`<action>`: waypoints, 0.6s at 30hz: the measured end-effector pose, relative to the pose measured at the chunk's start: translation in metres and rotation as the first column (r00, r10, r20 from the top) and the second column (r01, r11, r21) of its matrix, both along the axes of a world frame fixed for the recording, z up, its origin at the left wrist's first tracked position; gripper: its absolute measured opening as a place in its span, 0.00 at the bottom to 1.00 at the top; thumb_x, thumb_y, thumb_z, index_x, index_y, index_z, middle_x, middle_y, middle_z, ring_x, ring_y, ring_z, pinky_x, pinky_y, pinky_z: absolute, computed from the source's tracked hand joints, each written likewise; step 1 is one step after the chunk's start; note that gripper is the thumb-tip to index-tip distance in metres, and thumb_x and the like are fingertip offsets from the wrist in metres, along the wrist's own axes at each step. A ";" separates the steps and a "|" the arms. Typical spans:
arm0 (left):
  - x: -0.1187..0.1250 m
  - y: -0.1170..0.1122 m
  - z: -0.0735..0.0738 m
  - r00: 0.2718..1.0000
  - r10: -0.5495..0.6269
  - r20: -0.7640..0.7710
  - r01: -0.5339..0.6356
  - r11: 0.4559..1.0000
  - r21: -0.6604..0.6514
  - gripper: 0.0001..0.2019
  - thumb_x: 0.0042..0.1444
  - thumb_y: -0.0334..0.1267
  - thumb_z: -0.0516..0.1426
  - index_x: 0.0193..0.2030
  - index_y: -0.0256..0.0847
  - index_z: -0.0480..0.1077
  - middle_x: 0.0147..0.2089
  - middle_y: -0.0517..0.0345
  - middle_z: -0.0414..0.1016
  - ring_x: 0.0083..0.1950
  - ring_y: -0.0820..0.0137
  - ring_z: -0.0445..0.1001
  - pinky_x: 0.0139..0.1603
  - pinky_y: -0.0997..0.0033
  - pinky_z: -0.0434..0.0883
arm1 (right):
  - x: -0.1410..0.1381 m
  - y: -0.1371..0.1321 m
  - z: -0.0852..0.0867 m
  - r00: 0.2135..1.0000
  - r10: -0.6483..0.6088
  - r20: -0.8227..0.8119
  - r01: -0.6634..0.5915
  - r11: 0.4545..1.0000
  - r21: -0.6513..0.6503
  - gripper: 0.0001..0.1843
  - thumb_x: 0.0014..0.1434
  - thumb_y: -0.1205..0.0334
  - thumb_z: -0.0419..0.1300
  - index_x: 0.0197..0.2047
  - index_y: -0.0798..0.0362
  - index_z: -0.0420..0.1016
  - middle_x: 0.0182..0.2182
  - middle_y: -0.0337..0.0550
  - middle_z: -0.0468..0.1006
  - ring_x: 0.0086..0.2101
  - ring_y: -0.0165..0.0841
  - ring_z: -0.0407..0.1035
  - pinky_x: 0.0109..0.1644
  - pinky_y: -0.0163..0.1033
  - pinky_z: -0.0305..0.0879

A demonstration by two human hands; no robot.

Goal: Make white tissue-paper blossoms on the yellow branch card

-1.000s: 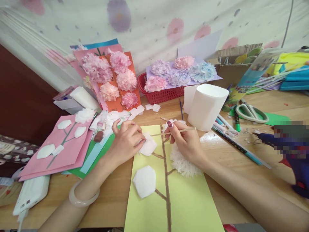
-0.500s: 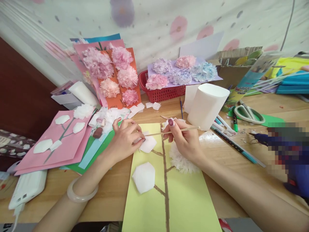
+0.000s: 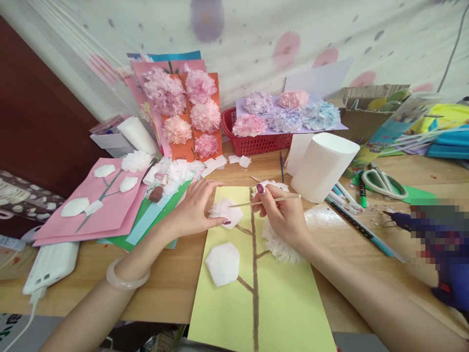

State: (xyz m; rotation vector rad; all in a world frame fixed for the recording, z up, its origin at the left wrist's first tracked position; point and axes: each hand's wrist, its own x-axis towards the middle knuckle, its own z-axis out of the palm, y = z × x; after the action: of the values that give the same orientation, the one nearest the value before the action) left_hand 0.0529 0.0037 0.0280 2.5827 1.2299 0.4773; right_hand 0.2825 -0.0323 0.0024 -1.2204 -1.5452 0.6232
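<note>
A yellow sheet (image 3: 227,313) with a brown drawn stem lies in front of me. Pinched in my right hand (image 3: 284,212) is a thin wooden stick (image 3: 240,205), its tip at a white tissue-paper flower (image 3: 222,209) on the upper left of the sheet. Around that flower's left side, my left hand (image 3: 194,208) has thumb and fingers spread, the thumb along its lower edge. Below it sits a flat white paper shape (image 3: 223,264). A fluffy white flower (image 3: 280,244) is partly hidden under my right hand.
Left lies a pink sheet (image 3: 113,215) with white paper shapes, beside a pile of white tissue pieces (image 3: 176,176). Behind stand a red basket (image 3: 252,145) and a white paper roll (image 3: 322,166). Scissors (image 3: 384,183) and a blue glue gun (image 3: 399,220) are at right.
My left fingers have come away from the stick's tip and spread around the upper flower, which now looks fuller. The whole view has shifted slightly.
</note>
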 end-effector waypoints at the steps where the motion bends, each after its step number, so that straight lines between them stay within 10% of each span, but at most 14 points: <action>1: -0.003 0.001 -0.001 1.000 0.002 0.005 -0.002 0.998 -0.068 0.35 0.51 0.46 0.65 0.64 0.44 0.57 0.67 0.46 0.63 0.69 0.54 0.59 0.68 0.49 0.56 | 0.000 0.000 0.000 1.000 -0.003 0.021 0.003 1.000 0.013 0.29 0.67 0.40 0.49 0.25 0.51 0.72 0.19 0.38 0.75 0.19 0.28 0.67 0.24 0.33 0.60; 18: -0.015 0.024 -0.033 0.994 -0.102 0.025 0.105 0.943 -0.317 0.57 0.45 0.55 0.67 0.75 0.43 0.40 0.73 0.48 0.57 0.75 0.50 0.45 0.71 0.48 0.41 | -0.008 0.011 0.002 0.954 -0.263 0.143 0.263 0.965 0.023 0.32 0.63 0.33 0.49 0.25 0.52 0.74 0.16 0.40 0.73 0.18 0.32 0.67 0.24 0.36 0.60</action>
State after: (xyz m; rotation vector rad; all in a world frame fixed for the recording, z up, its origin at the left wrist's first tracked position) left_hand 0.0383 0.0276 -0.0047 2.3524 1.0618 0.2435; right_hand 0.2749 -0.0210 0.0041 -1.4655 -1.4664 0.3637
